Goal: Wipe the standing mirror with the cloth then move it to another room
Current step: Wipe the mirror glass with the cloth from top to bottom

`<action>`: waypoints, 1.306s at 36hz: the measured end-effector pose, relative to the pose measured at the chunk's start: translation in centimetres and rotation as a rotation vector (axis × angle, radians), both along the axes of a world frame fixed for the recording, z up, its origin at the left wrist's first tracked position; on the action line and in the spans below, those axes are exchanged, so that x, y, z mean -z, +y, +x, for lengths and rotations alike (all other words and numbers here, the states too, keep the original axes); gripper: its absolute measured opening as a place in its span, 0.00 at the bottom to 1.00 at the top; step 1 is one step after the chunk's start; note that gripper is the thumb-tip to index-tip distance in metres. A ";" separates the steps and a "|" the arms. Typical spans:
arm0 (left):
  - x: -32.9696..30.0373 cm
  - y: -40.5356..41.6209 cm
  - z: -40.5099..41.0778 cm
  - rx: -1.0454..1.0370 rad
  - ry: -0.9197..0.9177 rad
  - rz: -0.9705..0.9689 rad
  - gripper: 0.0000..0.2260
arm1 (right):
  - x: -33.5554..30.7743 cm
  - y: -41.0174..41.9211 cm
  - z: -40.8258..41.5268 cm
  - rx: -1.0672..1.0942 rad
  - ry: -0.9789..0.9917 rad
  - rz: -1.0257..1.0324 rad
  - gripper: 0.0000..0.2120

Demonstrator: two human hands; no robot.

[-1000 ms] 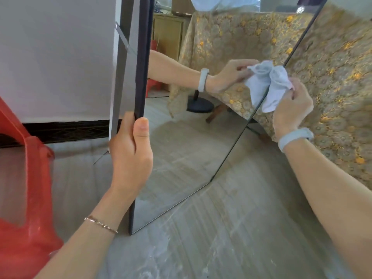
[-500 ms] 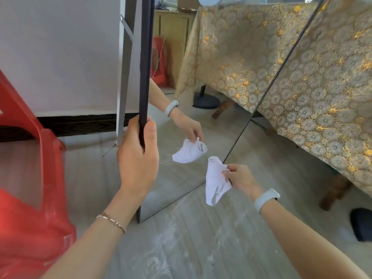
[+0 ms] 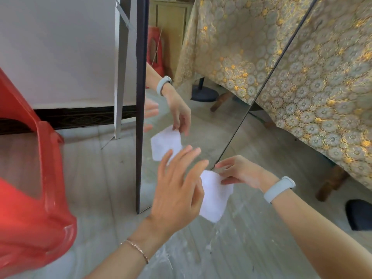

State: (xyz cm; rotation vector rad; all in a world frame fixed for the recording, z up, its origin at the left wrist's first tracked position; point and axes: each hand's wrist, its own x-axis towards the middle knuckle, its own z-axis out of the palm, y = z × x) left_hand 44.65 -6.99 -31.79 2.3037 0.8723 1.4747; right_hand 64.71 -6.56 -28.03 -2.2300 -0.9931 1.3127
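Note:
The standing mirror [image 3: 211, 121] with a thin black frame [image 3: 141, 101] stands on the floor in front of me, its grey support leg behind it at the left. My right hand [image 3: 239, 172] pinches the top edge of a white cloth [image 3: 215, 196], which hangs unfolded just in front of the mirror's lower right corner. My left hand [image 3: 179, 190] is off the frame, fingers spread and straight, close beside the cloth's left edge. The glass reflects both hands and the cloth.
A red plastic stool [image 3: 30, 194] stands close at the left. A table under a gold floral cloth [image 3: 326, 93] fills the right side, with a wooden leg [image 3: 332, 182] and a dark object [image 3: 360, 216] on the floor. A white wall is behind the mirror.
My left hand has let go of the mirror frame and moved right toward the cloth. The cloth, bunched before, now hangs open from my right hand, lower than a second ago.

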 end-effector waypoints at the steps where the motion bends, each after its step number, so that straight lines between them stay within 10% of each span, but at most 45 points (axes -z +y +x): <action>1: 0.4 -0.2 0.2 0.052 0.012 -0.068 0.15 | -0.2 -0.1 -0.1 0.011 0.004 0.005 0.14; 10: 2.0 -0.7 1.1 0.248 0.120 -0.737 0.13 | -2.4 -0.8 -1.7 -0.109 0.166 0.108 0.14; 19: 0.7 -0.7 1.1 0.410 -0.163 -1.051 0.25 | -3.6 -0.4 -3.9 -0.054 0.597 0.146 0.08; 24: 0.4 0.2 0.9 0.365 -0.465 -1.258 0.15 | -2.2 -0.9 -4.5 0.066 0.116 0.426 0.08; 33: 0.0 1.4 0.5 0.436 -0.421 -1.245 0.13 | 0.2 -2.9 -6.1 0.171 0.639 0.176 0.28; 42: -0.1 1.3 1.1 0.243 -0.115 -0.926 0.06 | 0.4 -3.0 -6.6 0.096 0.422 0.331 0.10; 47: 1.0 1.6 1.2 0.190 -0.008 -1.029 0.29 | 0.5 -1.6 -5.1 0.318 0.338 0.479 0.04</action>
